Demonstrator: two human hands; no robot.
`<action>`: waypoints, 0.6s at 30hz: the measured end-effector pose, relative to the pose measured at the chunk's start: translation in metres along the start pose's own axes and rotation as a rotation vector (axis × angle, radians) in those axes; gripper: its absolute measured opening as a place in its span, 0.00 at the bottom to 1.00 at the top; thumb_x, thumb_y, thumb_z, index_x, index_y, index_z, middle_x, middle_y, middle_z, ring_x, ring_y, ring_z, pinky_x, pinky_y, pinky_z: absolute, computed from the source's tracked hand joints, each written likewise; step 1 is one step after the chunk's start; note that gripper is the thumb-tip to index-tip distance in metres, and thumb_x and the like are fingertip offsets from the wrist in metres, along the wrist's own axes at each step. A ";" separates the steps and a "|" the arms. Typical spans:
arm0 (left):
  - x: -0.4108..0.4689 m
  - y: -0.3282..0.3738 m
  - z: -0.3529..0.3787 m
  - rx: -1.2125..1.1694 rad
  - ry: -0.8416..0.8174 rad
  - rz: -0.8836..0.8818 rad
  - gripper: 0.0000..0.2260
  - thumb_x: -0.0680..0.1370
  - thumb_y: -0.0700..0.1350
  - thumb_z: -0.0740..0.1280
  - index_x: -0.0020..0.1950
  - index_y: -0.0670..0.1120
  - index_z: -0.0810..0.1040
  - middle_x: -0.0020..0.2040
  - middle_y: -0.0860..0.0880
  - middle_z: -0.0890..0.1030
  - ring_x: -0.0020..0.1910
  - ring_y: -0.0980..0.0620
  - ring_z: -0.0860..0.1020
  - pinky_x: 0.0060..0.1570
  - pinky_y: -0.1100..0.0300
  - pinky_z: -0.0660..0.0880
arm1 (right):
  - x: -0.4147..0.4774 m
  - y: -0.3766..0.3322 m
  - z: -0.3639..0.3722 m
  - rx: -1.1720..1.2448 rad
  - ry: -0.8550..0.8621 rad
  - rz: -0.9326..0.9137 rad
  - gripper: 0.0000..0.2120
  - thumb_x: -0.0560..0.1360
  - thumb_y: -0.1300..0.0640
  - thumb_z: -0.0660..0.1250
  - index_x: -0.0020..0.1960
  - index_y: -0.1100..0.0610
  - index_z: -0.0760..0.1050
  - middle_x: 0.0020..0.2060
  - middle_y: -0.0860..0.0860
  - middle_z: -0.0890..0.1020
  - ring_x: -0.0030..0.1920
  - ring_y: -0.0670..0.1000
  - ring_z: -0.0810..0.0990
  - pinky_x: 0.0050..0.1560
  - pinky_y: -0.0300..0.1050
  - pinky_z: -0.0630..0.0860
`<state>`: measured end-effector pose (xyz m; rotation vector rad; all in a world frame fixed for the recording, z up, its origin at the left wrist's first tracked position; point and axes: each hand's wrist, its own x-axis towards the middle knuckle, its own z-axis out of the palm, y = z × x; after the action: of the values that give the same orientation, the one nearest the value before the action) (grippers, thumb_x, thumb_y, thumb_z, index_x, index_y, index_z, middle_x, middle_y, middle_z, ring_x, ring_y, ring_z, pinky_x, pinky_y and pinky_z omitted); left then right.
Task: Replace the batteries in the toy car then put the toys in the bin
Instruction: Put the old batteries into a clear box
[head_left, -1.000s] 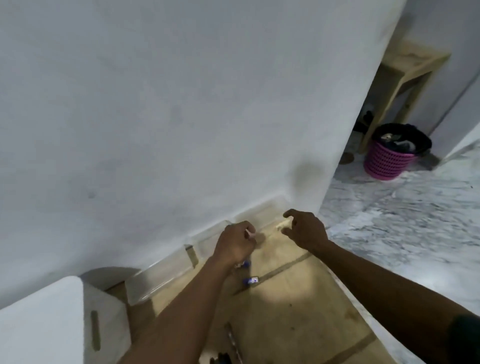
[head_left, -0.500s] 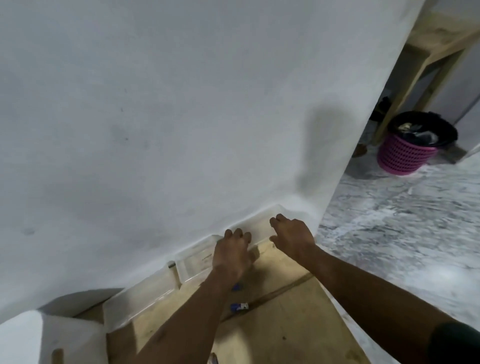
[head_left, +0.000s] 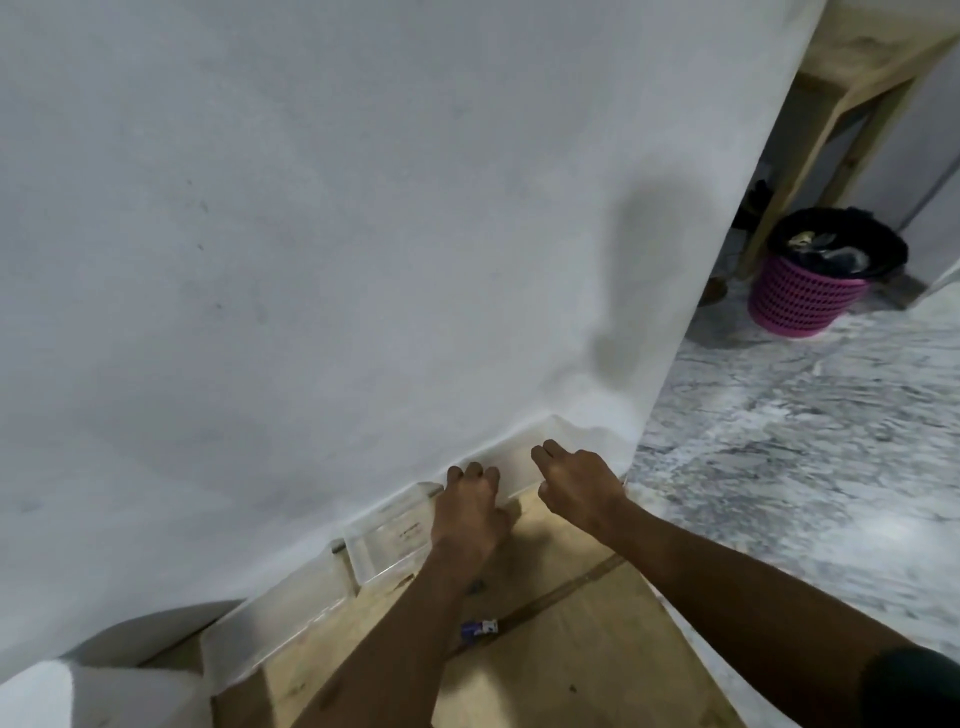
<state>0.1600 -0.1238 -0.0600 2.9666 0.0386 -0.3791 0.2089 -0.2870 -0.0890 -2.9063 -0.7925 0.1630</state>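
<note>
A clear plastic bin (head_left: 387, 543) stands at the far edge of the wooden table (head_left: 545, 649), against the white wall. My left hand (head_left: 470, 512) hooks its fingers over the bin's near rim. My right hand (head_left: 576, 486) curls its fingers on the same rim farther right. A small blue battery (head_left: 480, 627) lies on the table under my left forearm, and a second bluish bit (head_left: 475, 587) shows just beyond it. No toy car is in view.
Another clear container (head_left: 275, 621) sits left of the bin along the wall. A white box (head_left: 98, 691) fills the lower left corner. On the marble floor at right stands a pink basket (head_left: 800, 296) with a black liner, beside a wooden table's legs (head_left: 789, 171).
Both hands have moved forward from above the table to the clear bin's rim and closed on it. The view has tilted up toward the wall.
</note>
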 end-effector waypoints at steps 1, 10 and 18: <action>0.000 -0.001 -0.002 -0.016 0.007 0.004 0.15 0.77 0.56 0.68 0.55 0.45 0.77 0.55 0.47 0.78 0.58 0.45 0.73 0.49 0.51 0.75 | 0.000 0.001 0.001 -0.008 0.007 -0.001 0.15 0.61 0.62 0.76 0.45 0.59 0.75 0.36 0.54 0.78 0.20 0.59 0.74 0.23 0.42 0.60; 0.009 -0.009 -0.030 -0.265 0.002 -0.062 0.07 0.67 0.46 0.74 0.38 0.50 0.76 0.42 0.52 0.78 0.42 0.50 0.76 0.37 0.60 0.67 | -0.001 0.025 -0.011 -0.002 0.054 0.010 0.18 0.79 0.52 0.65 0.67 0.55 0.71 0.58 0.54 0.76 0.38 0.62 0.82 0.36 0.45 0.70; 0.008 -0.015 -0.027 -0.438 0.079 -0.132 0.09 0.69 0.44 0.76 0.32 0.52 0.78 0.36 0.54 0.79 0.37 0.53 0.78 0.36 0.63 0.72 | -0.015 0.029 -0.003 0.078 0.200 0.082 0.33 0.74 0.52 0.73 0.76 0.50 0.65 0.48 0.51 0.83 0.28 0.55 0.80 0.29 0.45 0.78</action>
<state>0.1742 -0.1052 -0.0380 2.5487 0.2893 -0.2318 0.2110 -0.3195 -0.0896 -2.8262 -0.6203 -0.0866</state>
